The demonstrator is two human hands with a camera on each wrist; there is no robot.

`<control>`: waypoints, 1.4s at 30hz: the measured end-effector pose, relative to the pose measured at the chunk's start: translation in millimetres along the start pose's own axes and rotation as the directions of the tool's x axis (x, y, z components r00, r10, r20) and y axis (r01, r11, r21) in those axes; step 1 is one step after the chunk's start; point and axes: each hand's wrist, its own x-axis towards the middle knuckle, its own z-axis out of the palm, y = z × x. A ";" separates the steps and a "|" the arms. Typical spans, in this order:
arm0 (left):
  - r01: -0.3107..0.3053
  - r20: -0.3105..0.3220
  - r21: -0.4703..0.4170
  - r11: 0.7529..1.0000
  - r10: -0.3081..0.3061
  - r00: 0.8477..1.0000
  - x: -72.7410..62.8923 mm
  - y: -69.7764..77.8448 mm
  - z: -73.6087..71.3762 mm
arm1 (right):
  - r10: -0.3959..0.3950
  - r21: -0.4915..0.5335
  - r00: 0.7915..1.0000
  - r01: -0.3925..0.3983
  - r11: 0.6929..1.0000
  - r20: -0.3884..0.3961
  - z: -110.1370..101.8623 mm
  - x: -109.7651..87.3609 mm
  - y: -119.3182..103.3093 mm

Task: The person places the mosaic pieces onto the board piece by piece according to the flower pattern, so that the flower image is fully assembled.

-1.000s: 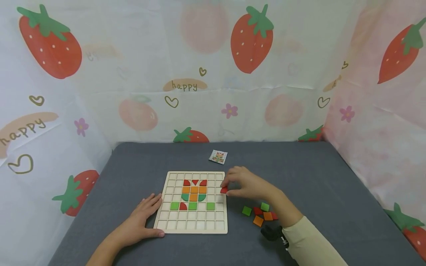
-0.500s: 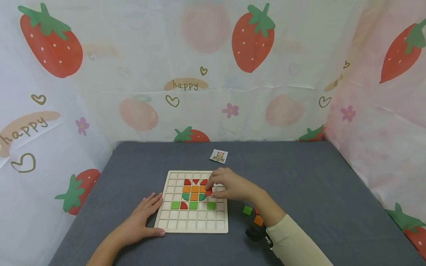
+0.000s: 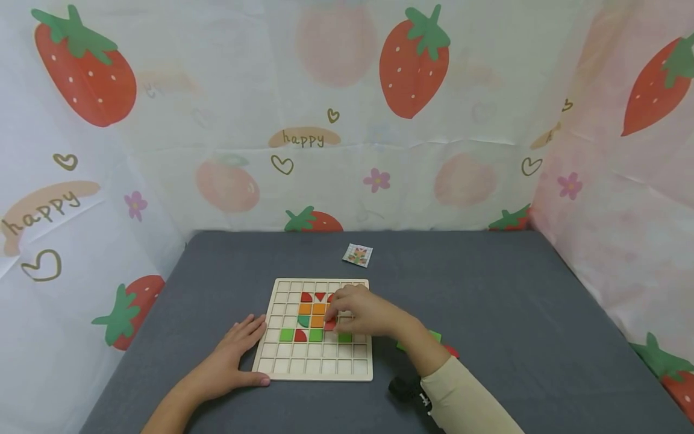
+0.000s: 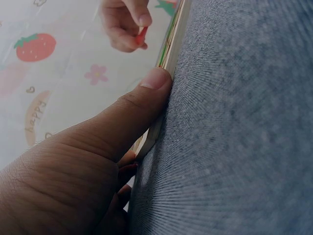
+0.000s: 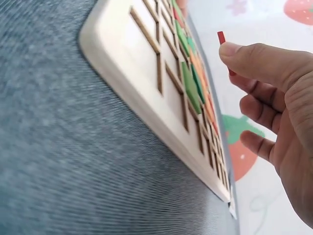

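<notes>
A wooden grid board (image 3: 311,369) lies on the table, with red, orange and green pieces set in some of its squares. My left hand (image 3: 230,355) rests at the board's left side, fingers extended along the edge and thumb at the near corner. In the left wrist view the thumb (image 4: 132,105) touches the board's edge. My right hand (image 3: 371,310) is over the right half of the board. Between thumb and fingers it pinches a red piece (image 5: 221,37), held above the grid in the right wrist view. The hand hides some squares behind it.
A small picture card (image 3: 358,255) lies beyond the board. Loose pieces, among them a green square (image 3: 435,335) and a red piece (image 3: 451,350), lie right of the board, partly hidden by the right forearm. Printed cloth surrounds the grey table (image 3: 488,289).
My right hand has carried the red piece leftward from the board's right edge to over the grid, then slightly nearer. The left hand stays in place at the board.
</notes>
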 end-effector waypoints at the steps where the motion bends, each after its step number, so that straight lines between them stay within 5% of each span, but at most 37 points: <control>1: 0.001 0.001 0.003 1.000 -0.001 1.000 0.2 0.0 -0.2 | 0.009 0.002 1.000 -0.009 1.000 0.002 0.9 0.0 -0.1; 11: -0.027 -0.007 0.001 1.000 0.027 1.000 0.7 -2.5 0.9 | 0.088 -0.022 0.996 -0.087 0.996 0.029 11.0 -1.2 -0.7; 42: 0.000 0.008 -0.006 1.000 0.000 1.000 3.1 -4.4 2.1 | 0.095 -0.089 0.992 -0.087 0.992 0.084 15.6 5.9 -0.1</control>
